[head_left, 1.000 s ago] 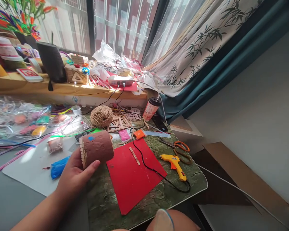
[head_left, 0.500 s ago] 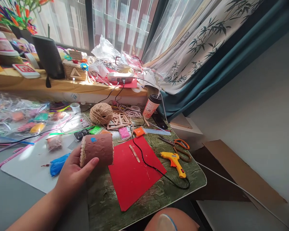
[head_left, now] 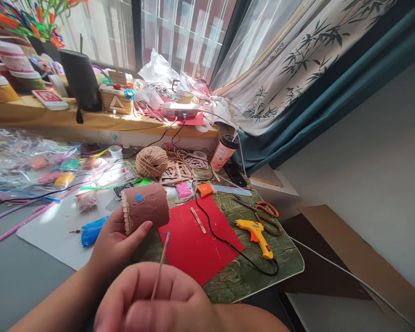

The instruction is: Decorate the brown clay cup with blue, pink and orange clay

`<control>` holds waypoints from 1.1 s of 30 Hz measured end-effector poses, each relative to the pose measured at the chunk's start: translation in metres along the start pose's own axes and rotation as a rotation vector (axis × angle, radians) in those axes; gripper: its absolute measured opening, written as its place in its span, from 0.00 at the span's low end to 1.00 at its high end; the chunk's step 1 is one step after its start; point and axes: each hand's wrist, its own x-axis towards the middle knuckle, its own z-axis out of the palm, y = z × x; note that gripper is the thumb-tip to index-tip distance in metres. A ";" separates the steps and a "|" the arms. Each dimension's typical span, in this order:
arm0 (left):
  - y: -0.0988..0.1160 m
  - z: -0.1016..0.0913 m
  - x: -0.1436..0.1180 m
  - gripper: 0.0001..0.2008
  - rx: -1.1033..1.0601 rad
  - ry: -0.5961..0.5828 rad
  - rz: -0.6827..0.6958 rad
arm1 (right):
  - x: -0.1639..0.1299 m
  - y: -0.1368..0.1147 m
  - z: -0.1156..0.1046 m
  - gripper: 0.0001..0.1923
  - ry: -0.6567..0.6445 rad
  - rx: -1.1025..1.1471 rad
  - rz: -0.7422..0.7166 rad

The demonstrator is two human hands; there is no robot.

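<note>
The bottom edge crops the right hand (head_left: pixel 176 295), whose grip hides the lower end of the thin stick (head_left: pixel 162 263). The brown cylinder (head_left: pixel 150 213) covers much of the left hand (head_left: pixel 119 244), and the cup's (head_left: pixel 222 155) print is too small to read

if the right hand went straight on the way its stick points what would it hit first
Probably the red sheet, seen just past the tip of the thin stick in the right hand. The line runs close by the brown cylinder, and depth is unclear, so that might come first.
</note>
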 end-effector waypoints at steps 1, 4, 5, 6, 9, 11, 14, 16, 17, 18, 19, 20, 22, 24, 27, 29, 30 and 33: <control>0.001 0.001 0.000 0.29 -0.009 -0.006 -0.007 | 0.007 -0.003 -0.005 0.24 -0.038 0.069 0.026; 0.002 0.001 0.001 0.27 0.038 -0.022 -0.007 | 0.022 -0.007 -0.027 0.19 0.103 0.113 -0.098; 0.001 0.000 0.001 0.27 0.069 -0.024 0.006 | 0.024 -0.008 -0.036 0.18 0.200 0.021 -0.189; 0.000 -0.001 0.002 0.26 0.101 -0.025 0.023 | 0.025 -0.009 -0.045 0.19 0.268 -0.096 -0.242; -0.005 -0.005 0.003 0.23 0.186 -0.052 0.079 | 0.027 -0.011 -0.069 0.21 0.323 -0.367 -0.215; -0.007 -0.006 0.003 0.23 0.236 -0.076 0.110 | 0.030 -0.011 -0.077 0.22 0.351 -0.374 -0.189; -0.007 -0.006 0.004 0.22 0.269 -0.142 0.127 | 0.037 -0.007 -0.078 0.23 0.359 -0.237 -0.154; -0.007 -0.006 0.005 0.20 0.291 -0.186 0.120 | 0.042 -0.002 -0.076 0.24 0.325 -0.200 -0.129; -0.007 -0.005 0.005 0.19 0.305 -0.196 0.114 | 0.044 0.000 -0.075 0.24 0.309 -0.214 -0.124; -0.007 -0.004 0.005 0.18 0.317 -0.197 0.107 | 0.045 0.002 -0.075 0.24 0.299 -0.243 -0.121; -0.008 -0.004 0.005 0.18 0.324 -0.190 0.101 | 0.046 0.004 -0.075 0.25 0.295 -0.275 -0.117; -0.009 -0.004 0.005 0.18 0.328 -0.182 0.095 | 0.047 0.006 -0.075 0.26 0.295 -0.306 -0.111; -0.011 -0.004 0.005 0.18 0.332 -0.163 0.100 | 0.049 0.009 -0.076 0.28 0.307 -0.350 -0.099; -0.014 -0.005 0.004 0.19 0.354 -0.146 0.121 | 0.049 0.012 -0.076 0.29 0.331 -0.373 -0.085; -0.020 -0.008 0.001 0.19 0.438 -0.114 0.167 | 0.051 0.015 -0.077 0.32 0.360 -0.398 -0.067; -0.024 -0.010 -0.001 0.18 0.502 -0.095 0.196 | 0.052 0.016 -0.078 0.33 0.363 -0.415 -0.082; -0.026 -0.011 -0.002 0.17 0.524 -0.087 0.210 | 0.053 0.016 -0.079 0.33 0.361 -0.422 -0.096; -0.029 -0.010 -0.003 0.14 0.544 -0.085 0.232 | 0.057 0.018 -0.085 0.33 0.348 -0.407 -0.114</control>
